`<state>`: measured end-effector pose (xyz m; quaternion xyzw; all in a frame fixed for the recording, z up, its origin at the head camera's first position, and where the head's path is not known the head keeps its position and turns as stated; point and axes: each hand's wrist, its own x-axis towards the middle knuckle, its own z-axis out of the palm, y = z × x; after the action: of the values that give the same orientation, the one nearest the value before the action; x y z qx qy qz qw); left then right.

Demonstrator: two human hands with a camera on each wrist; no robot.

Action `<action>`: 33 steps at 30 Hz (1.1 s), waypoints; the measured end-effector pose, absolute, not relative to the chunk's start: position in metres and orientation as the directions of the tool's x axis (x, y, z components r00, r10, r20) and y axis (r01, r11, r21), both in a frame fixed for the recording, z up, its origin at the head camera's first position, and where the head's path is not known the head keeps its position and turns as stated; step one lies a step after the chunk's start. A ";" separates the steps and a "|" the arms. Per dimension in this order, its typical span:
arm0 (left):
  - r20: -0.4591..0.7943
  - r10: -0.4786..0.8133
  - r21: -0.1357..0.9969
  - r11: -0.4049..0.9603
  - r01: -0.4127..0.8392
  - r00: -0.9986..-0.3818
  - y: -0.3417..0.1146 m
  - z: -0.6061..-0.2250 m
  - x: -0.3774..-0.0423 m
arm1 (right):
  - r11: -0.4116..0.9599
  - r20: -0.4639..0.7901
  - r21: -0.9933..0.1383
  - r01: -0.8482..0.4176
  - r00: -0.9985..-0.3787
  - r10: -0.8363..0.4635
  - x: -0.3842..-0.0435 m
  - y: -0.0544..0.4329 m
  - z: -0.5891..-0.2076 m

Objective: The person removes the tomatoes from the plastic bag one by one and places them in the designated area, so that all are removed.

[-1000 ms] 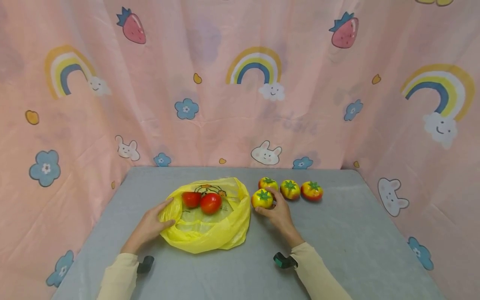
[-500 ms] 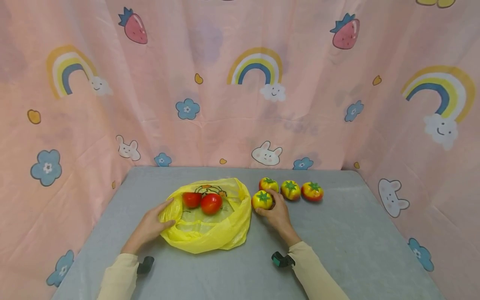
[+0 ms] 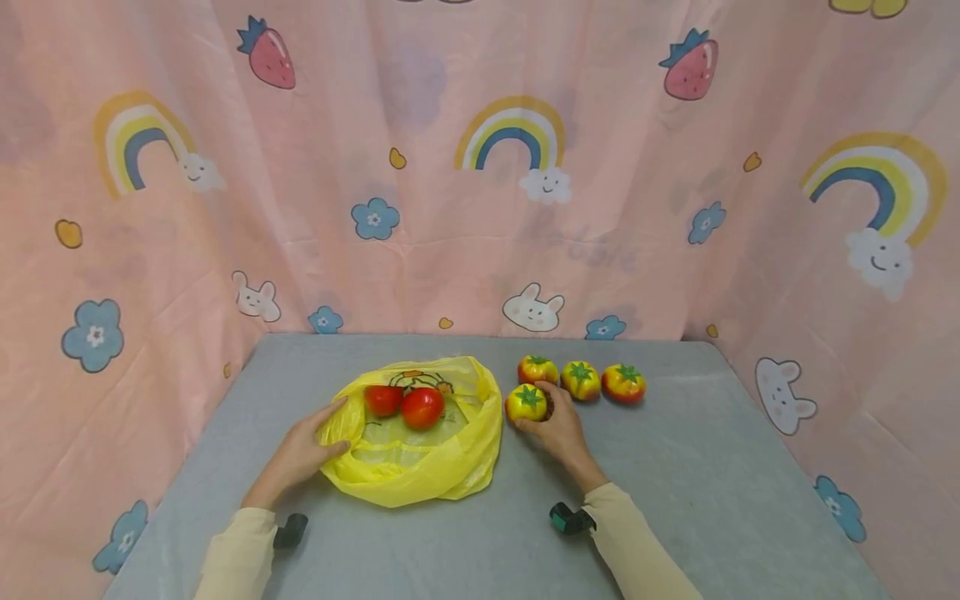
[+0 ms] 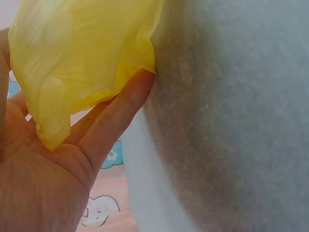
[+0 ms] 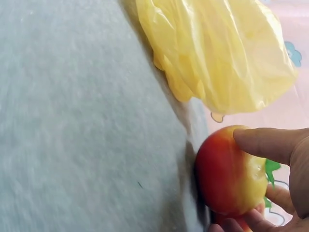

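Observation:
My right hand (image 3: 557, 423) grips a yellow-and-red tomato (image 3: 527, 402) with a green star-shaped top, just right of the bag. In the right wrist view the thumb (image 5: 265, 142) presses on one side of this tomato (image 5: 227, 174), fingertips reach round the other, and its red underside is right at the table. A crumpled yellow plastic bag (image 3: 450, 475) lies with its mouth spread. Two tomatoes (image 3: 423, 408) show their red sides inside it. At the bag's left side rests my left hand (image 3: 300, 446); the left wrist view shows its fingers (image 4: 116, 116) extended along the plastic.
Behind the right hand, three more yellow-and-red tomatoes (image 3: 581, 380) stand in a row near the table's back edge. The grey table (image 3: 720, 467) is enclosed by a pink printed curtain (image 3: 480, 250) at the back and both sides.
The right hand and its tomato have shifted very slightly toward the person. The left hand, the bag and the other tomatoes stay as they were.

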<state>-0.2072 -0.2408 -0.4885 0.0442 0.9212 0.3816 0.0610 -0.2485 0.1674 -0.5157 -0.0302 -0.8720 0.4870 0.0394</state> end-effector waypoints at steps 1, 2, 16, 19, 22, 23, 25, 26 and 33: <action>-0.080 0.127 0.708 0.706 0.033 -0.989 -0.241 -0.488 -0.207 | 0.519 0.042 -0.855 0.009 -0.995 0.086 -0.248 0.168 -0.515; -0.083 0.125 0.706 0.707 0.031 -0.989 -0.241 -0.488 -0.207 | 0.510 0.044 -0.860 0.004 -0.996 0.082 -0.249 0.170 -0.514; -0.092 0.124 0.697 0.716 0.025 -0.988 -0.241 -0.487 -0.207 | 0.476 0.081 -0.879 -0.022 -0.991 0.103 -0.237 0.186 -0.461; -0.089 0.125 0.696 0.717 0.028 -0.988 -0.242 -0.487 -0.208 | 0.459 0.110 -0.887 -0.055 -0.989 0.095 -0.232 0.186 -0.449; -0.081 0.128 0.698 0.716 0.036 -0.988 -0.242 -0.488 -0.208 | 0.441 0.144 -0.893 -0.093 -0.986 0.085 -0.226 0.185 -0.439; -0.078 0.129 0.698 0.715 0.039 -0.989 -0.242 -0.488 -0.208 | 0.439 0.153 -0.893 -0.103 -0.985 0.082 -0.225 0.185 -0.436; -0.076 0.130 0.699 0.714 0.040 -0.989 -0.242 -0.488 -0.208 | 0.432 0.169 -0.894 -0.120 -0.983 0.078 -0.222 0.183 -0.430; -0.074 0.131 0.698 0.714 0.042 -0.989 -0.242 -0.488 -0.208 | 0.431 0.178 -0.893 -0.128 -0.981 0.076 -0.220 0.181 -0.427; -0.075 0.130 0.700 0.713 0.041 -0.989 -0.243 -0.488 -0.206 | 0.406 0.246 -0.890 -0.207 -0.968 0.045 -0.207 0.170 -0.408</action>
<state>-0.2065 -0.2426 -0.4881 0.0463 0.9235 0.3760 0.0597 -0.2073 0.1705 -0.4076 0.0488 -0.8304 0.5426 0.1165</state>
